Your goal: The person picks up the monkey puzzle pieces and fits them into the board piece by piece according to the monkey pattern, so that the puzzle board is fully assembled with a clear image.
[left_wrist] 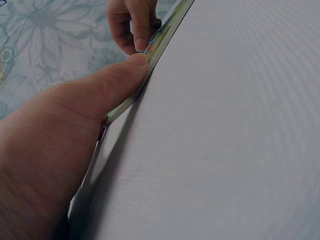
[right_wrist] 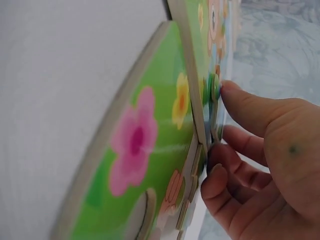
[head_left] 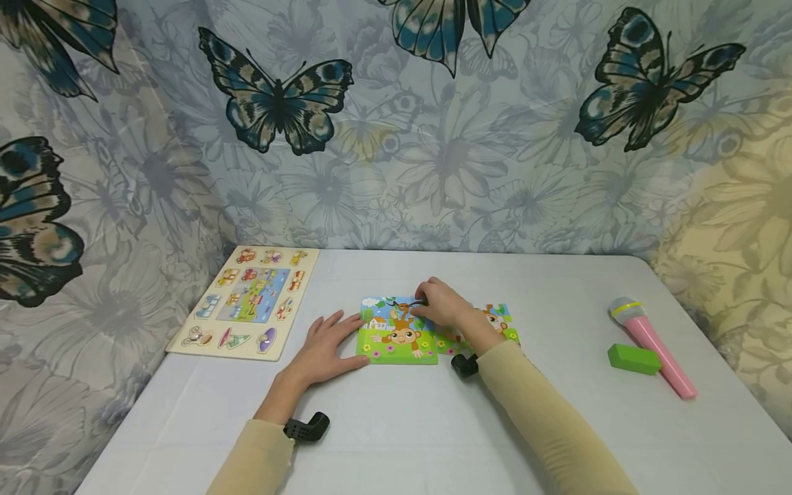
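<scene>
A pinch, and a tidy one! The right hand held a thin puzzle piece between thumb and fingers at 1 o'clock on the monkey board; the left hand, fingers spread, touched that board's edge at 9 o'clock. Board number 2 lay at 3 o'clock, partly hidden by the right arm. The piece looked light and stiff, its glossy face probably slippery, so the rim seemed the safest hold.

Board left, puzzle centre, microphone right
</scene>
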`<state>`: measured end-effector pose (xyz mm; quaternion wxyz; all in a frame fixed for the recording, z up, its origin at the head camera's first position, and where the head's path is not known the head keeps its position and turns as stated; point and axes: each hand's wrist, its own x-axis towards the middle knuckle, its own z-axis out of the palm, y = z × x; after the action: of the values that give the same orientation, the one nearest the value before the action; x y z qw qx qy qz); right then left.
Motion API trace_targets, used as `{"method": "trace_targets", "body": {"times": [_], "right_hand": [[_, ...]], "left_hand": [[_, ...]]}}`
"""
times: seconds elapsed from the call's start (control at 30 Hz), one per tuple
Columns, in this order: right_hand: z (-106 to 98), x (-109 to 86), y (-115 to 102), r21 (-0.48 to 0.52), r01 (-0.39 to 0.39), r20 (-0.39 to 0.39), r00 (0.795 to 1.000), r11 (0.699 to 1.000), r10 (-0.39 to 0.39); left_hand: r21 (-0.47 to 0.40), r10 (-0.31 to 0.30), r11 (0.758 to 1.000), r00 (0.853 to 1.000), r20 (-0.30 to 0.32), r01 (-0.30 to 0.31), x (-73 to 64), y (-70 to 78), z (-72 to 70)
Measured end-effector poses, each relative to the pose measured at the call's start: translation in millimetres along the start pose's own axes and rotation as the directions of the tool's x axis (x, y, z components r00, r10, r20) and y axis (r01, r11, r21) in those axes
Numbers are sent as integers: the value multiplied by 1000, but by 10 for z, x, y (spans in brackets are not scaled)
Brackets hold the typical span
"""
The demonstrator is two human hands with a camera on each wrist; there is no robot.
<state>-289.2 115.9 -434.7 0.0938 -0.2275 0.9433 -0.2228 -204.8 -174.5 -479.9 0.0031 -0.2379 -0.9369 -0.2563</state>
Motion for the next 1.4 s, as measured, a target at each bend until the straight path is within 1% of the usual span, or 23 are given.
{"method": "trace_targets", "body": {"times": [0.1, 0.2, 0.37, 0.5, 0.63, 0.93, 1.0, 1.1, 1.23, 1.4], "right_hand": [[5, 3, 6, -12, -13, 1, 1000, 1000, 13], [7, -4, 20, -1, -14, 3, 1000, 1000, 14], [-10, -26, 36, 27, 33, 17, 999, 999, -34], [-9, -33, 40, 10, 64, 32, 997, 998, -65], [-2, -28, 37, -5, 67, 28, 997, 998, -67], [1, -19, 37, 17, 69, 16, 997, 997, -70], [-3, -25, 45, 35, 71, 18, 997, 997, -71], [-31, -50, 51, 95, 77, 15, 997, 993, -79], [-96, -100, 54, 190, 98, -5, 995, 977, -98], [-194, -164, 72, 246, 122, -31, 993, 962, -118]], "left_hand": [[0, -2, 1000, 1000, 2, 2, 5, 0, 6], [-6, -6, 1000, 1000, 2, 6, 3, 4, 10], [-8, -10, 1000, 1000, 3, 10, -3, 6, 4], [-8, -7, 1000, 1000, 0, 7, -4, 6, 1], [-14, -4, 1000, 1000, 0, 4, -5, 10, 2], [-16, -4, 1000, 1000, -2, 4, -4, 11, 2], [-15, -4, 1000, 1000, -1, 4, -5, 12, 2], [-13, -6, 1000, 1000, 1, 6, -10, 10, 2], [-12, -3, 1000, 1000, -2, 3, -9, 11, 1], [-9, -3, 1000, 1000, -1, 3, -7, 12, 3]]}}
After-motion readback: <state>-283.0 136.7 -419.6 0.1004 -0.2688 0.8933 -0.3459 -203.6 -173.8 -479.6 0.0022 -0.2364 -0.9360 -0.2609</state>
